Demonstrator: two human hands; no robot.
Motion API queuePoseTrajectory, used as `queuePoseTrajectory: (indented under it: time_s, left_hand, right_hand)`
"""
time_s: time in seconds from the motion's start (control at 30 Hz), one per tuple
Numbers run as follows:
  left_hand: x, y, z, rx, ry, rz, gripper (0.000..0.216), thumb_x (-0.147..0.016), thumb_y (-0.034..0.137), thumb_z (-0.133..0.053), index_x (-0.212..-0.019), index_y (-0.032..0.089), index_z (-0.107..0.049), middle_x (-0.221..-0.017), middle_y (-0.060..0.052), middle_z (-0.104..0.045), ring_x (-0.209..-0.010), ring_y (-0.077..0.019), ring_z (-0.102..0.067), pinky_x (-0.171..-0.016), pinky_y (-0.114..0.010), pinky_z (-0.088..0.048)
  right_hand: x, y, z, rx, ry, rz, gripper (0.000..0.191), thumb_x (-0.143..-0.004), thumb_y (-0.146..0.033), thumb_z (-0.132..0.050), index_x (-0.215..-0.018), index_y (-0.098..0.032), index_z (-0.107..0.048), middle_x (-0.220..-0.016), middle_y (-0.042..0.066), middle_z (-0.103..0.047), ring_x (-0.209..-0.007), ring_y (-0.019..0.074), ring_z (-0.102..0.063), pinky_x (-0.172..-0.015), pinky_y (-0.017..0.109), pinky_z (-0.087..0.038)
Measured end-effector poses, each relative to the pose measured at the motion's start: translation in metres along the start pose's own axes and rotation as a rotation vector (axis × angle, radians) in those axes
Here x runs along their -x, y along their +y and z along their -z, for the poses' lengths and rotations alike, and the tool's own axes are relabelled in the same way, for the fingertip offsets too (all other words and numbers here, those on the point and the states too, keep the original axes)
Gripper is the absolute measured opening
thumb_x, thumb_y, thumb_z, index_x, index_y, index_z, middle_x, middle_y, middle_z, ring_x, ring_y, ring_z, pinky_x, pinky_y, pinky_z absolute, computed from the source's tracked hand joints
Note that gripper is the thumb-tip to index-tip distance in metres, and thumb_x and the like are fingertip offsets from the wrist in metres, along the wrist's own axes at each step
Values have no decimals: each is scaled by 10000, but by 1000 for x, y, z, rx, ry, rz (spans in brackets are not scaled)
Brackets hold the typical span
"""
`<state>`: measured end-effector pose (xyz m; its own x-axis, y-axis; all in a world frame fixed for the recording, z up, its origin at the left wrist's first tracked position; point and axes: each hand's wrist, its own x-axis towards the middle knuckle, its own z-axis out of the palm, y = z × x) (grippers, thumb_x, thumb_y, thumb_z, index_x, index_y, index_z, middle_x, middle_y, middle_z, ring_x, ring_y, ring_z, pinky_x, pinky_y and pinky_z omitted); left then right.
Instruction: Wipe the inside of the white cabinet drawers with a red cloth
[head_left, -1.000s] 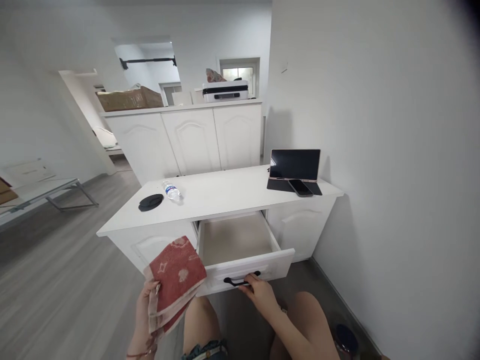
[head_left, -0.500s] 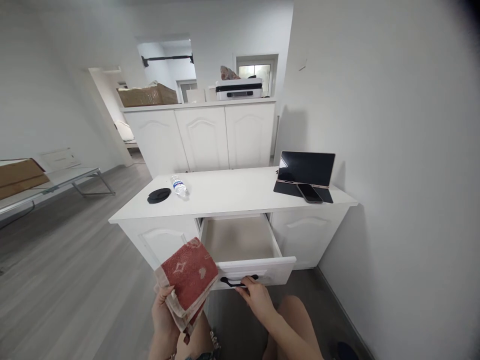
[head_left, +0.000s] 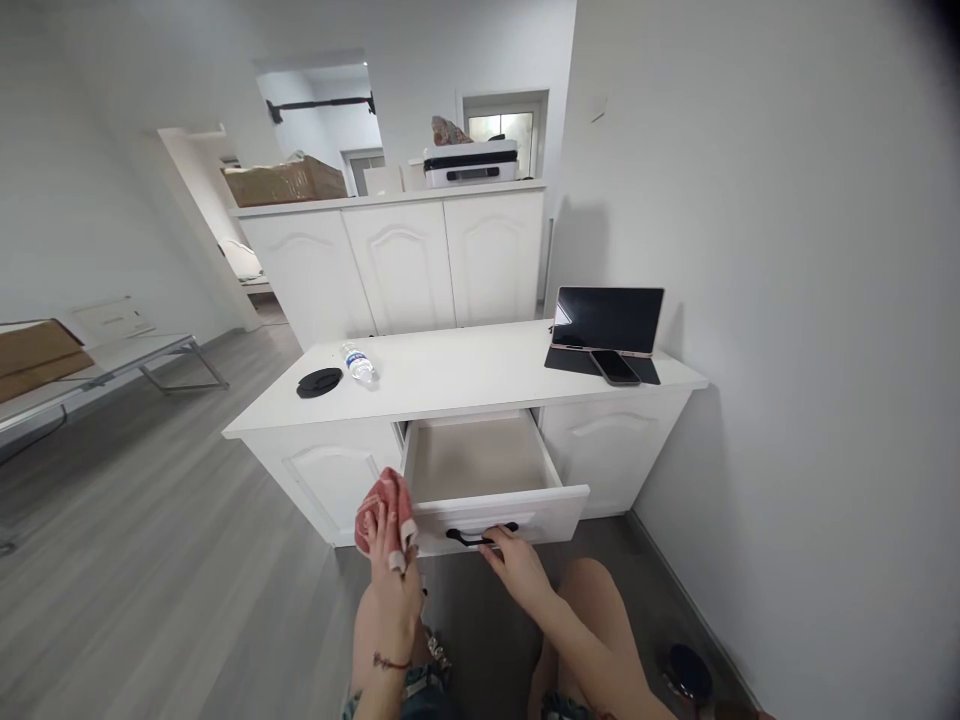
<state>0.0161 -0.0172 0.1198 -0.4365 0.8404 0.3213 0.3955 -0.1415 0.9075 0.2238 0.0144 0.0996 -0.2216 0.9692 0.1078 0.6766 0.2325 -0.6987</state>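
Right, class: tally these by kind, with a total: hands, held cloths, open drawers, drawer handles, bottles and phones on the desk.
Hands (left hand, right hand): 2
Red cloth: 1
Open drawer: 1
Black handle: 1
Bottle: 1
Phone: 1
Total: 7

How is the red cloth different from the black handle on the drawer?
Colour: the red cloth has pale edges, while the black handle is dark all over.
Shape: the cloth is bunched up and floppy, but the handle is a slim, curved bar.
Place: the cloth is held in the left hand; the handle is fixed to the drawer front, with the right hand on it.
Both have a hand on them.
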Motion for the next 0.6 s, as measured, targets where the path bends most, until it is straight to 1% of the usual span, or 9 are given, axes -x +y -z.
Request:
queuePoseTrajectory:
  time_s: [0.07,0.13,0.2,0.27,0.3,0.37,0.47,0.53,0.6]
  left_hand:
    - [-4,0,-19,-206,40,-239,578,-875,378,-450,-1415,202,-348,-1523,-86,-293,-1429,-283,-83,-1164,-497,-90]
    - [-8,-6,-33,-331,54,-369,594,-899,343,-421,-1457,222,-255,-1567,-69,-156,-1433,-289,-5,-1153,-542,-52]
    - [-9,-17,-43,-398,74,-414,625,-907,323,-412,-1477,238,-171,-1578,-64,-76,-1427,-306,46,-1139,-582,-38]
    - [-6,-27,-51,-430,77,-435,659,-905,306,-409,-1484,246,-101,-1581,-59,-18,-1419,-319,91,-1127,-610,-32]
    - [-3,-30,-56,-436,71,-446,677,-902,296,-409,-1485,248,-68,-1581,-57,11,-1415,-325,107,-1122,-622,-33]
    - [3,-34,-69,-440,46,-473,714,-890,267,-411,-1485,243,-17,-1576,-59,75,-1408,-343,126,-1109,-647,-47]
    - [16,-31,-95,-467,-17,-533,784,-852,216,-443,-1481,219,26,-1562,-89,135,-1400,-382,114,-1087,-676,-90]
    - [25,-23,-113,-505,-58,-576,822,-820,190,-478,-1480,200,11,-1561,-117,107,-1395,-406,96,-1072,-695,-105]
    - [32,-14,-128,-554,-94,-598,830,-790,171,-510,-1480,180,-50,-1563,-142,14,-1393,-418,82,-1063,-708,-92]
  right_hand:
    - [7,1,6,-36,50,67,292,-919,-334,-384,-1029,-243,-639,-1074,57,-668,-927,224,-648,-783,313,-481]
    - [15,7,17,-56,193,136,318,-935,-320,-348,-1067,-262,-632,-1099,56,-670,-979,217,-635,-837,319,-481]
    - [20,18,36,-28,448,154,322,-937,-324,-350,-1075,-248,-631,-1071,73,-682,-1005,220,-620,-899,346,-463]
    - [18,33,59,24,726,98,327,-920,-362,-390,-1083,-204,-626,-1071,109,-675,-1044,246,-590,-965,411,-421]
    - [15,41,71,32,824,51,355,-915,-391,-395,-1097,-184,-618,-1114,129,-656,-1087,260,-563,-986,444,-401]
    - [6,55,90,-17,808,-21,411,-914,-441,-366,-1119,-176,-604,-1158,134,-633,-1114,258,-543,-980,455,-405]
    - [-5,67,105,-152,642,-60,443,-918,-476,-315,-1027,-187,-632,-1076,110,-660,-1027,227,-583,-924,400,-447]
    - [-8,69,109,-201,593,-90,462,-912,-497,-310,-974,-184,-645,-1030,105,-673,-982,224,-596,-892,373,-455]
    - [-7,68,111,-220,573,-126,488,-899,-525,-318,-961,-177,-654,-1005,108,-684,-950,231,-604,-865,360,-459]
